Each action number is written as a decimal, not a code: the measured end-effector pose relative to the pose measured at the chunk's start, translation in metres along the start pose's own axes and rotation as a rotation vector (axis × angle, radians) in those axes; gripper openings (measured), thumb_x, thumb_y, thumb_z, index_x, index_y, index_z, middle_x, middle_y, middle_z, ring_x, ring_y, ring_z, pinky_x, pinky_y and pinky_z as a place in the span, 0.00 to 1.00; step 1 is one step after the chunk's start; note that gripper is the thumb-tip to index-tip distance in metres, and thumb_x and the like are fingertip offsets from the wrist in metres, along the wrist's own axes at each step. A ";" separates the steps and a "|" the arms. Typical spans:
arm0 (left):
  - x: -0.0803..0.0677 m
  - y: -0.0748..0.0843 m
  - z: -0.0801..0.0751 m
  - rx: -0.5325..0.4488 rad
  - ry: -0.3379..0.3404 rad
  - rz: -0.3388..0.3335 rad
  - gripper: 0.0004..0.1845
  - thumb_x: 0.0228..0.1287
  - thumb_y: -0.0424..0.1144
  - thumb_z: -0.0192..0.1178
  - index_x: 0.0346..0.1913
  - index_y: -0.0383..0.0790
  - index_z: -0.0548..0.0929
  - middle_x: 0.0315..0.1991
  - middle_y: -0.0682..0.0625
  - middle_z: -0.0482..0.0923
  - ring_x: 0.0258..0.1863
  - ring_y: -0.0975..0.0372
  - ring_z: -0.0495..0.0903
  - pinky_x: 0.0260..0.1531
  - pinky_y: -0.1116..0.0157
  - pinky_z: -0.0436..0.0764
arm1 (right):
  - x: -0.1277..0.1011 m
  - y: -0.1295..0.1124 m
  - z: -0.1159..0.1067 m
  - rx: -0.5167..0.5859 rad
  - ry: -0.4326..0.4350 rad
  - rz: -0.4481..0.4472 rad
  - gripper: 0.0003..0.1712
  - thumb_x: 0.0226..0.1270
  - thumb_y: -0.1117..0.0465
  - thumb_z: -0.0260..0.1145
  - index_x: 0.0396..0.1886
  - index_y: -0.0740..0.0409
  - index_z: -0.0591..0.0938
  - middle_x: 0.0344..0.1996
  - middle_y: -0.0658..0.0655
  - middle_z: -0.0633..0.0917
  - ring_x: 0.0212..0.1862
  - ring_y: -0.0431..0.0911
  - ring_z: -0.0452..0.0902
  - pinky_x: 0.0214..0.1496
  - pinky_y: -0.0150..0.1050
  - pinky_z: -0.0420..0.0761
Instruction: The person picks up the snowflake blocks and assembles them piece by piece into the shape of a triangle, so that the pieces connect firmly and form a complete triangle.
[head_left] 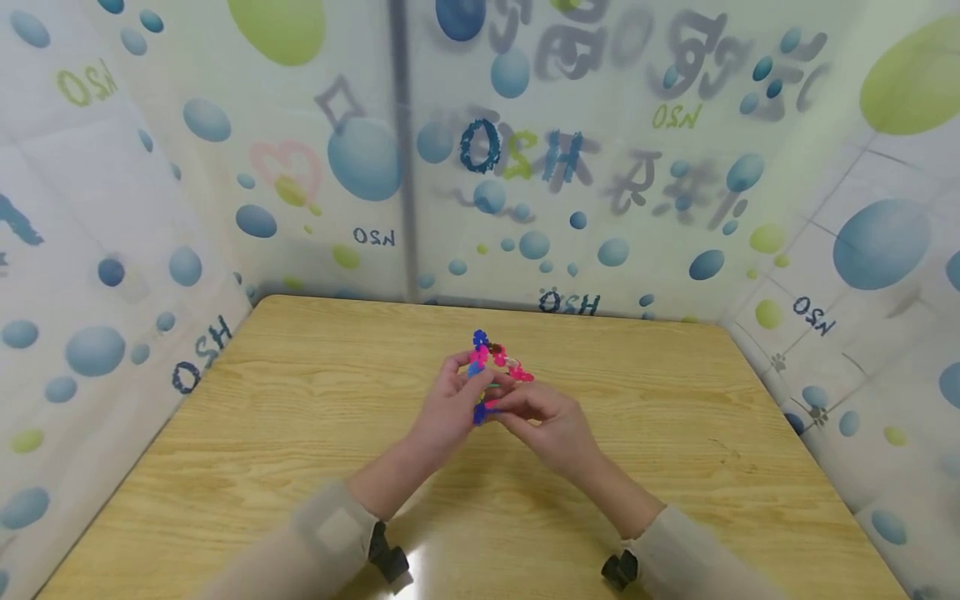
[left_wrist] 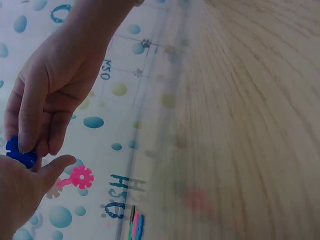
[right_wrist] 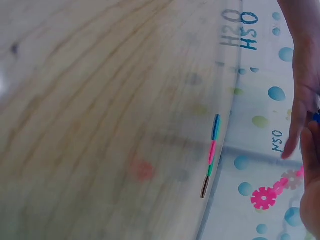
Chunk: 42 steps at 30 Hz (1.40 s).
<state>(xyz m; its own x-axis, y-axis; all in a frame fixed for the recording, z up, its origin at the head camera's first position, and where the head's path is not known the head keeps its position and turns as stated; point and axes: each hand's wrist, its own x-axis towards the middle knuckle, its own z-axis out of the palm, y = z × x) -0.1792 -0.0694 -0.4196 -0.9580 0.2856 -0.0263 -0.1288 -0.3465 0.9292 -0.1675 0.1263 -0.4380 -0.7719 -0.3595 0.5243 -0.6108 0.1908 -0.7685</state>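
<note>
Just below centre in the head view, a chain of notched plastic discs (head_left: 499, 357) curves beyond both hands. The left hand (head_left: 450, 404) holds it between thumb and bent fingers; the right hand (head_left: 551, 425) pinches its lowest, dark blue disc (left_wrist: 19, 151).

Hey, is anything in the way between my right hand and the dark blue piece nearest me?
Nothing visible stands between them. In the left wrist view, your right hand has fingertips on the dark blue piece; your left hand is close beside it, but not in between.
</note>
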 end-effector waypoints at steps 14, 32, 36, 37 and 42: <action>-0.001 -0.002 0.004 -0.119 -0.035 0.033 0.10 0.80 0.33 0.42 0.43 0.44 0.75 0.41 0.53 0.93 0.57 0.57 0.91 0.56 0.64 0.89 | 0.000 -0.002 0.001 -0.141 0.067 -0.188 0.12 0.65 0.77 0.78 0.42 0.57 0.95 0.42 0.55 0.94 0.54 0.54 0.89 0.59 0.28 0.88; -0.001 -0.002 0.020 -0.238 -0.028 0.058 0.11 0.72 0.30 0.38 0.36 0.44 0.70 0.35 0.53 0.94 0.62 0.47 0.90 0.55 0.58 0.92 | -0.001 -0.001 0.006 -0.094 0.104 -0.263 0.13 0.61 0.79 0.79 0.41 0.60 0.95 0.39 0.58 0.96 0.45 0.49 0.92 0.49 0.29 0.91; 0.000 -0.004 0.020 -0.254 -0.019 0.062 0.11 0.71 0.30 0.37 0.35 0.44 0.69 0.33 0.53 0.94 0.62 0.47 0.90 0.52 0.59 0.92 | 0.000 -0.004 0.008 -0.115 0.102 -0.252 0.13 0.61 0.79 0.79 0.40 0.60 0.95 0.39 0.58 0.96 0.47 0.53 0.93 0.52 0.30 0.91; -0.001 -0.004 0.020 -0.257 -0.018 0.061 0.11 0.71 0.30 0.37 0.35 0.45 0.69 0.33 0.53 0.94 0.62 0.48 0.91 0.52 0.60 0.92 | 0.000 -0.005 0.008 -0.123 0.097 -0.248 0.12 0.61 0.78 0.79 0.40 0.59 0.95 0.40 0.57 0.96 0.48 0.53 0.93 0.53 0.30 0.91; -0.002 -0.006 0.018 -0.272 0.003 0.047 0.11 0.71 0.31 0.38 0.35 0.44 0.71 0.33 0.52 0.94 0.61 0.48 0.91 0.53 0.60 0.92 | 0.001 -0.007 0.009 -0.144 0.079 -0.267 0.11 0.61 0.78 0.79 0.39 0.60 0.95 0.40 0.58 0.96 0.48 0.55 0.93 0.55 0.30 0.90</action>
<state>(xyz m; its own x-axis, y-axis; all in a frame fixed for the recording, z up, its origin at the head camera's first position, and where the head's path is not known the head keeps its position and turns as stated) -0.1722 -0.0515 -0.4184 -0.9652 0.2613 0.0136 -0.1476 -0.5866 0.7963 -0.1622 0.1164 -0.4357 -0.5887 -0.3434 0.7318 -0.8081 0.2285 -0.5429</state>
